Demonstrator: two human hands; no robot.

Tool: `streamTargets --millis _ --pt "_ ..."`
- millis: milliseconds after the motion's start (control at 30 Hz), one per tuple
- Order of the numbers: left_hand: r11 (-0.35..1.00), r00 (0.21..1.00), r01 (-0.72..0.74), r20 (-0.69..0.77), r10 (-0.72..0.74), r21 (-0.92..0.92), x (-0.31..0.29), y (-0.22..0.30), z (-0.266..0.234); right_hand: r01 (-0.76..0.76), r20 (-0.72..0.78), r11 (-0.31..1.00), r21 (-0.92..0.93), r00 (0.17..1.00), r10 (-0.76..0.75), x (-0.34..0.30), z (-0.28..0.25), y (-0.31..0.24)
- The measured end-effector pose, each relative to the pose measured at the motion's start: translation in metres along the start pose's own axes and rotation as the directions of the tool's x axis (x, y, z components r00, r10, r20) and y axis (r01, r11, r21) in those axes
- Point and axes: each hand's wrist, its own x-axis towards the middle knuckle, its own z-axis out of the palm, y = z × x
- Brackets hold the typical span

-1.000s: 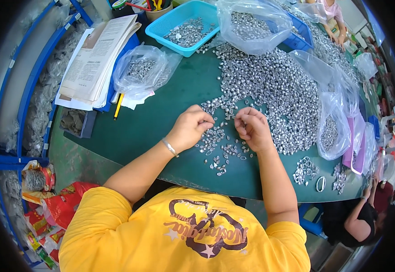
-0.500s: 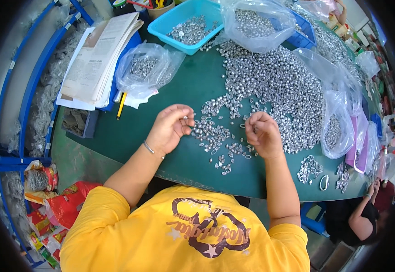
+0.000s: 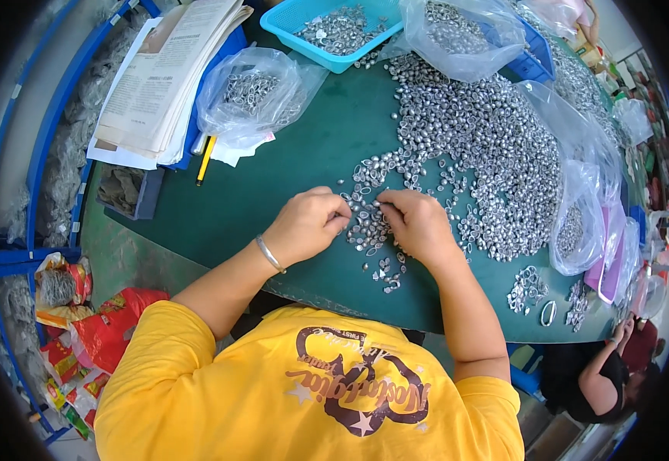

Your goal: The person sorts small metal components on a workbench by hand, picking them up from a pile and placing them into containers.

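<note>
Small silver-coloured metal pieces, some rounded and some open rings, lie in a small loose group (image 3: 368, 228) on the green tabletop between my hands. My left hand (image 3: 310, 223) is at the left edge of this group, its fingers pressed together in a pinch; whatever is between the tips is too small to make out. From the right, my right hand (image 3: 420, 224) reaches over the pieces with thumb and forefinger bent together, and what they grip cannot be made out. Beyond and to the right spreads the large pile of metal pieces (image 3: 496, 161).
At the back stand a light-blue basket (image 3: 284, 37) and clear plastic bags (image 3: 256, 96) of metal parts. Newspapers (image 3: 158, 84) and a yellow pen (image 3: 205, 161) lie on the left. Rings (image 3: 526, 286) sit at front right. A co-worker (image 3: 599, 376) is at far right.
Both hands have come closer together over the small group, the right one moving left. My left fingers have closed from a looser curl. The view has shifted slightly.
</note>
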Motion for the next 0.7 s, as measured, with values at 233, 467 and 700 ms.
streamTargets --millis 233,467,700 --pt "0.999 0.995 -0.039 -0.094 0.036 -0.028 0.015 -0.003 -0.006 0.038 0.027 0.996 -0.077 0.999 -0.036 0.002 0.002 -0.007" --pt "0.992 0.994 -0.100 -0.038 0.103 0.074 0.027 -0.007 -0.002 -0.346 0.243 0.712 0.611 0.938 0.247 -0.003 -0.010 -0.005" --pt "0.953 0.974 -0.217 -0.024 0.227 0.210 0.033 -0.008 0.009 -0.477 0.488 -0.103 0.873 0.860 0.151 -0.018 -0.012 0.008"
